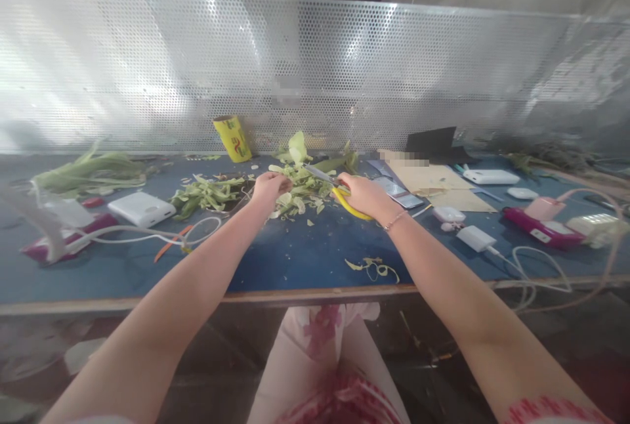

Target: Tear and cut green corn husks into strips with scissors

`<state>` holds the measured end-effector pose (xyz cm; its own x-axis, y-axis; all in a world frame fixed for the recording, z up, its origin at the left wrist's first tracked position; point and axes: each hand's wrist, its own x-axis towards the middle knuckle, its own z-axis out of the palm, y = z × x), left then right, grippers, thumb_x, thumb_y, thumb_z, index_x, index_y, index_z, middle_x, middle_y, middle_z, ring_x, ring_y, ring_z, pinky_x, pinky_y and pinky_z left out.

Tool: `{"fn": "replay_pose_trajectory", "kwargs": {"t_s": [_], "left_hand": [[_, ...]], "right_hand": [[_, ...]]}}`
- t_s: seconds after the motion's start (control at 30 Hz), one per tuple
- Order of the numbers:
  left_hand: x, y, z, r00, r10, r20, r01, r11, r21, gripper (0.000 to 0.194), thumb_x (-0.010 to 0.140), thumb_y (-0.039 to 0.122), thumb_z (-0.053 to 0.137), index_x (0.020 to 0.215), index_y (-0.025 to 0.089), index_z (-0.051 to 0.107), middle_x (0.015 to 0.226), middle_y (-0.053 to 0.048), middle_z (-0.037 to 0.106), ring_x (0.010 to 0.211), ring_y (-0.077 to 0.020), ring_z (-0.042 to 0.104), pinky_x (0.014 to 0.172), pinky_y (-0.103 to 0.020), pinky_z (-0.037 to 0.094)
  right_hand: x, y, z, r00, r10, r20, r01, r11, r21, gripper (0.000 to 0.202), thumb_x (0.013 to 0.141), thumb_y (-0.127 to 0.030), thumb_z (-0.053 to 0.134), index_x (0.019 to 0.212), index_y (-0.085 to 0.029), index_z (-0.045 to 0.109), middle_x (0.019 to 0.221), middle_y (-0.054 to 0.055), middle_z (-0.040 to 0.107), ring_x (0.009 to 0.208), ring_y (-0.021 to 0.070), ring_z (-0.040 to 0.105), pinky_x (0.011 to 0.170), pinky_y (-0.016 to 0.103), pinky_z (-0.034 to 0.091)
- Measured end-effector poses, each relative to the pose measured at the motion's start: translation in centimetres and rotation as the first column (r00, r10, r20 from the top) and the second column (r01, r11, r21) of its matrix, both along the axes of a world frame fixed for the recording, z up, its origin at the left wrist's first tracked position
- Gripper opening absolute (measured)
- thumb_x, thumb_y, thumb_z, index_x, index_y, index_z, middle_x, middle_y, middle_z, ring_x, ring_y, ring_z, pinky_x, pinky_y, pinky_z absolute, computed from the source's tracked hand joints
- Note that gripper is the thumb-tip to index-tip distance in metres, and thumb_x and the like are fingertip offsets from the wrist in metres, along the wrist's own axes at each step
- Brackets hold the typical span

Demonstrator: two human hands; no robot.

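The right hand (361,194) was wrapped around one pair of yellow-handled scissors (352,207), whose blades pointed left across the green trimmings (295,199), just below a raised pale leaf (296,147). The left hand (269,186) lay knuckles up at the left side of those trimmings, fingers bent close together; whether they pinched a piece could not be told. Both forearms reached forward from the lower corners, nearly straight, converging on the pile, with one bracelet (395,219) on the right wrist.

Between the forearms, a stretch of blue tabletop (295,256) ran from the trimmings to the wooden front edge (315,294), with thin peel scraps (377,269) near the right forearm. Just left of the left hand sat a second heap of green strips (209,193).

Farther out stood one yellow container (233,139), tilted, close to the perforated metal screen (236,50) that bounded the far side. One smartphone (401,194) lay beyond the right wrist. Two magenta power strips flanked the work, one left (98,222), one right (561,235).
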<state>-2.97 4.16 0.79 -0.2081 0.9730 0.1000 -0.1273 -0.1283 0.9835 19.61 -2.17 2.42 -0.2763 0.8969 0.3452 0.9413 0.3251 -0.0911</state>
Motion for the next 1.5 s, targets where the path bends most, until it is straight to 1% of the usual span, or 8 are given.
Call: {"fn": "replay_pose_trajectory", "kwargs": {"t_s": [0.1, 0.3, 0.57, 0.8, 0.93, 1.1, 1.23, 1.5], "left_hand": [[0.0, 0.0, 0.1, 1.000, -0.023, -0.004, 0.023, 1.000, 0.001, 0.008, 0.061, 0.009, 0.061, 0.061, 0.013, 0.054, 0.055, -0.004, 0.061, 0.053, -0.0117, 0.060, 0.071, -0.031, 0.053], [0.1, 0.0, 0.0, 0.999, -0.034, 0.004, 0.034, 0.999, 0.005, 0.009, 0.062, 0.009, 0.062, 0.063, 0.013, 0.055, 0.055, -0.003, 0.061, 0.052, -0.0116, 0.060, 0.071, -0.031, 0.054], [0.1, -0.1, 0.0, 0.997, -0.075, 0.018, 0.075, 0.997, 0.004, 0.009, 0.062, 0.008, 0.061, 0.061, 0.013, 0.054, 0.052, -0.002, 0.060, 0.050, -0.0104, 0.059, 0.066, -0.027, 0.052], [0.2, -0.3, 0.1, 0.996, -0.084, 0.011, 0.085, 0.996, -0.009, 0.009, 0.063, 0.005, 0.059, 0.063, 0.012, 0.054, 0.051, -0.001, 0.059, 0.050, -0.0106, 0.059, 0.066, -0.028, 0.053], [0.2, -0.1, 0.0, 0.996, -0.087, 0.010, 0.087, 0.996, -0.011, 0.010, 0.062, 0.005, 0.061, 0.063, 0.012, 0.054, 0.049, -0.001, 0.058, 0.050, -0.0108, 0.059, 0.067, -0.029, 0.053], [0.2, 0.0, -0.2, 0.996, -0.090, 0.011, 0.090, 0.996, -0.009, 0.012, 0.061, 0.006, 0.064, 0.065, 0.012, 0.054, 0.051, -0.001, 0.059, 0.050, -0.0110, 0.060, 0.069, -0.030, 0.053], [0.2, -0.1, -0.1, 0.996, -0.090, -0.004, 0.090, 0.996, -0.013, 0.011, 0.062, 0.005, 0.062, 0.065, 0.012, 0.054, 0.051, -0.001, 0.059, 0.050, -0.0103, 0.059, 0.068, -0.029, 0.053], [0.3, -0.2, -0.1, 0.995, -0.092, -0.028, 0.091, 0.996, -0.016, 0.009, 0.065, 0.006, 0.060, 0.065, 0.012, 0.054, 0.051, -0.002, 0.059, 0.050, -0.0106, 0.059, 0.066, -0.028, 0.053]], "right_hand": [[-0.4, -0.1, -0.2, 0.999, 0.029, 0.018, -0.029, 0.999, 0.025, 0.041, 0.086, -0.052, 0.043, 0.113, -0.022, 0.051, 0.098, 0.009, 0.067, 0.082, 0.0229, 0.063, 0.059, 0.027, 0.038], [-0.6, 0.3, -0.8, 1.000, 0.007, 0.002, -0.007, 0.999, 0.034, 0.044, 0.082, -0.057, 0.046, 0.106, -0.021, 0.054, 0.091, 0.008, 0.068, 0.079, 0.0226, 0.063, 0.058, 0.027, 0.037], [-0.4, 0.6, -0.8, 0.999, 0.000, -0.039, 0.002, 0.999, 0.042, 0.053, 0.079, -0.066, 0.045, 0.107, -0.023, 0.055, 0.088, 0.007, 0.068, 0.077, 0.0214, 0.063, 0.056, 0.026, 0.036], [-0.3, 1.0, -1.2, 0.999, 0.006, -0.034, -0.005, 0.999, 0.036, 0.052, 0.079, -0.066, 0.045, 0.107, -0.023, 0.057, 0.088, 0.007, 0.068, 0.078, 0.0212, 0.063, 0.059, 0.026, 0.037], [-0.2, 1.1, -1.2, 1.000, -0.008, -0.030, 0.009, 1.000, 0.007, 0.052, 0.079, -0.065, 0.045, 0.107, -0.024, 0.057, 0.088, 0.007, 0.069, 0.078, 0.0209, 0.063, 0.059, 0.026, 0.037], [-0.1, 1.2, -1.2, 0.999, -0.013, -0.043, 0.013, 1.000, 0.011, 0.052, 0.078, -0.067, 0.045, 0.105, -0.025, 0.058, 0.088, 0.006, 0.069, 0.078, 0.0217, 0.063, 0.057, 0.025, 0.036], [-0.1, 1.2, -1.1, 0.999, -0.032, -0.040, 0.032, 0.999, -0.004, 0.051, 0.077, -0.065, 0.047, 0.105, -0.025, 0.060, 0.088, 0.007, 0.069, 0.078, 0.0218, 0.063, 0.056, 0.025, 0.035], [0.0, 0.8, -0.5, 0.996, -0.082, 0.036, 0.082, 0.997, -0.003, 0.051, 0.078, -0.066, 0.044, 0.105, -0.026, 0.060, 0.085, 0.006, 0.069, 0.075, 0.0212, 0.063, 0.055, 0.026, 0.034]]}}
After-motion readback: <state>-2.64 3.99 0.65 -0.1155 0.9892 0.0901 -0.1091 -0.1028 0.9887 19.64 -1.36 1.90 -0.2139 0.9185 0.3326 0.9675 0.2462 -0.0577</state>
